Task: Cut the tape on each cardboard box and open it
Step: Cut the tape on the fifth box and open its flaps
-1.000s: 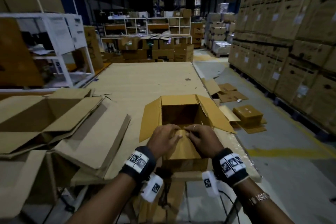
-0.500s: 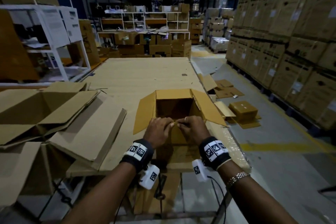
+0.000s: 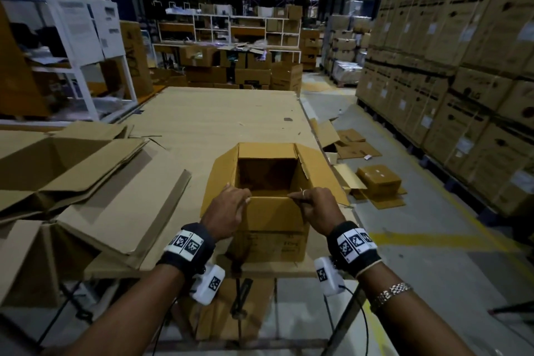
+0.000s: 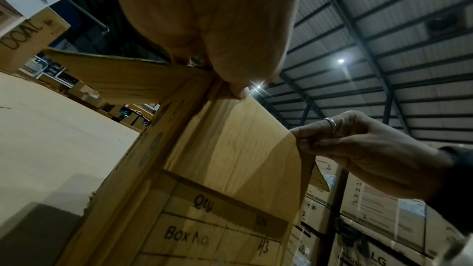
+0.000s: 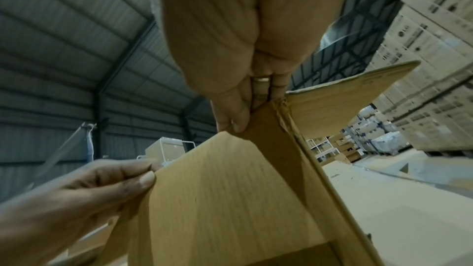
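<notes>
An open brown cardboard box (image 3: 271, 240) stands at the near edge of the table, its side flaps spread outward and its inside dark. The near flap (image 4: 230, 149) is folded toward me over the front face, above the printed "Qty" and "Box No." lines. My left hand (image 3: 228, 208) pinches the flap's upper left corner, its thumb (image 4: 238, 90) on the edge. My right hand (image 3: 315, 208) pinches the upper right corner, a ring on one finger (image 5: 261, 79). Both hands also show in each wrist view, left hand (image 5: 102, 185) and right hand (image 4: 358, 149). No cutter is visible.
Flattened and opened boxes (image 3: 86, 176) pile up on the table's left side. A cardboard sheet (image 3: 216, 118) covers the table beyond the box. A white rack (image 3: 72, 37) stands far left. On the floor at right lie cardboard scraps and a small taped box (image 3: 378, 179), before stacked cartons (image 3: 462, 81).
My two hands were together at the middle of the near flap's edge and have slid apart to its two corners. The flap has come further down toward me.
</notes>
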{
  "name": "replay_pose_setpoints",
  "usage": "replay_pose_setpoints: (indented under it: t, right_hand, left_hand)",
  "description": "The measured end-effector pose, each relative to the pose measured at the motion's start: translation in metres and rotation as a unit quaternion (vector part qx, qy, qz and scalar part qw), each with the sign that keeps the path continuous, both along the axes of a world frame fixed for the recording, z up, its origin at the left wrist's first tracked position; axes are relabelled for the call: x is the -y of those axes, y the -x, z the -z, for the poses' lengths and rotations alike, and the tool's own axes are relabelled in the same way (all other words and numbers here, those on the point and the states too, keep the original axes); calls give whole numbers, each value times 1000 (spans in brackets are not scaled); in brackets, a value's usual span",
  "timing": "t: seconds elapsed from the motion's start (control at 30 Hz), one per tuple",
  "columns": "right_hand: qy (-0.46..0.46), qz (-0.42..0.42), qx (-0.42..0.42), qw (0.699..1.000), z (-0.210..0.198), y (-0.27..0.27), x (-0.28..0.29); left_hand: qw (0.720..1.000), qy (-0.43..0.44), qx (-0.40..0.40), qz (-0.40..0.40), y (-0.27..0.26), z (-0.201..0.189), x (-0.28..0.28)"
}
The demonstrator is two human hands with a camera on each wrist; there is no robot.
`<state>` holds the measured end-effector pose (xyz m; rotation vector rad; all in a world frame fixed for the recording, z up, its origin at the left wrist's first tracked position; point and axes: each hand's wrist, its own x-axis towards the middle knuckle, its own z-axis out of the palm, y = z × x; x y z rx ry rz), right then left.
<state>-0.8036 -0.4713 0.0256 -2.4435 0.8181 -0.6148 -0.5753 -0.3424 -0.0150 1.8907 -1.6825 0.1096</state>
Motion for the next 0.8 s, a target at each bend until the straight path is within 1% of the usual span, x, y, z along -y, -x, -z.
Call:
replay_pose_setpoints:
  t: [0.1,0.2,0.3,0.4,0.47,0.53,0.67,0.73,0.8]
  right_hand:
    - [8,-3,14,1000,2,-1,-1]
    - [-6,-10,27,1000,6,3,1]
    - [-25,-26,21,999,5,8,3]
    - [-3,-49,-15,999,-8,11,2]
    - [29,-72,-44,996,-26,11,0]
    - [48,-88,-63,993,-52,7,1]
    - [69,-127,-41,989,-116,-18,13]
    - [74,-146,-68,984,-145,-40,21]
    - [87,-158,-120,976,-164,-68,30]
  left_hand:
    - [1000,10,3,-4,1,-3,1]
    - [1000,1,1,6,-4,-1,0]
    - [999,-10,-22,43,-12,-1,-3]
    - [993,-24,-65,100,-25,-15,-6]
    - [987,-8,-78,143,-37,-30,-3]
    - [984,7,-91,153,-52,-48,4]
    - [984,42,-98,142,-87,-80,31]
    - [987,34,-96,124,-102,-88,48]
    - [990,13,-89,105,-112,-87,65]
